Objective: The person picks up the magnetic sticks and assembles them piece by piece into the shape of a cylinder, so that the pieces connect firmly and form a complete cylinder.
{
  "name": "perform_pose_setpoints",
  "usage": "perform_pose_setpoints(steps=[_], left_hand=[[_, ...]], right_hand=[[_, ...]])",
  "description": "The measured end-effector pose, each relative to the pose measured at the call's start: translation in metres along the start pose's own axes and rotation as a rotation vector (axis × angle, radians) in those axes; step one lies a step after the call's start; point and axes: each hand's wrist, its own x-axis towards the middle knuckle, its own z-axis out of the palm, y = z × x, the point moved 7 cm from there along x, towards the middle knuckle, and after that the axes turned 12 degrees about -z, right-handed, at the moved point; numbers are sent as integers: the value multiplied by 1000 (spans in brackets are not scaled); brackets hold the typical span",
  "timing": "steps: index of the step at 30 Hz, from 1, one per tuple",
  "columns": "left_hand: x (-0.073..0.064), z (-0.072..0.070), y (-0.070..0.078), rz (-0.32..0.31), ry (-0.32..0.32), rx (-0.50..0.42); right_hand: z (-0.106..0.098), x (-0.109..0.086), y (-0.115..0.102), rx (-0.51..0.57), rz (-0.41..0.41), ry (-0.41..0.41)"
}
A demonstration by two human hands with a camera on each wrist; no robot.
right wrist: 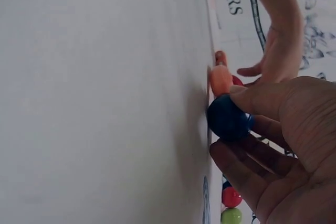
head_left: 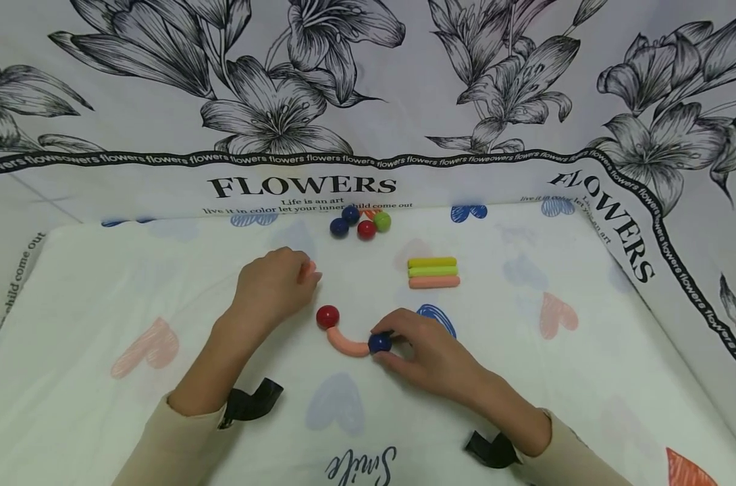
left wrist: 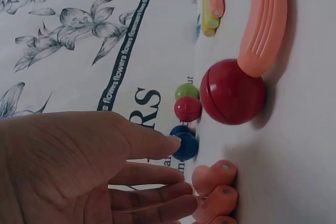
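My right hand (head_left: pixel 429 354) pinches a dark blue ball (head_left: pixel 379 343) between thumb and fingers, against one end of a curved orange stick (head_left: pixel 346 344). The stick's other end meets a glossy red ball (head_left: pixel 328 317). In the right wrist view, the blue ball (right wrist: pixel 227 118) sits between thumb and fingertips. My left hand (head_left: pixel 277 283) is over the cloth, up and left of the red ball. Its fingers, fairly straight in the left wrist view, reach several orange pieces (left wrist: pixel 215 176) with grey discs at their ends. From the head, the hand mostly hides these pieces.
Behind the hands lie two blue balls (head_left: pixel 339 227), a smaller red ball (head_left: pixel 366 230) and a green ball (head_left: pixel 382 221). Three straight sticks, yellow (head_left: pixel 432 262), lime (head_left: pixel 433 272) and orange (head_left: pixel 434 283), lie side by side. A heart-printed white cloth (head_left: pixel 495 378) covers the table.
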Motion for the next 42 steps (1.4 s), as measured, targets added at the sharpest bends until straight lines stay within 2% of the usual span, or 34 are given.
perform_pose_setpoints(steps=[5,8,15,19,23,31,35,39,42], left_hand=[[-3,1,3,37,24,-17],[0,0,3,24,25,-23],[13,-4,9,-33,-47,-1],[15,-6,10,-38,-66,12],[12,-2,11,1,-67,16],[13,23,14,15,-82,47],[12,21,18,36,-70,46],[13,20,20,29,-73,2],[13,22,20,30,-82,3]], right_hand=[[2,0,0,14,2,-7],[2,1,0,16,3,-9],[0,4,1,18,-17,-11],[-1,7,-1,-59,-28,-41],[-5,5,-3,-140,-25,-59],[-4,-5,1,-129,-6,-66],[-5,-3,1,-118,-27,-62],[-7,-3,2,-104,-38,-56],[-6,-4,3,-86,-41,-56]])
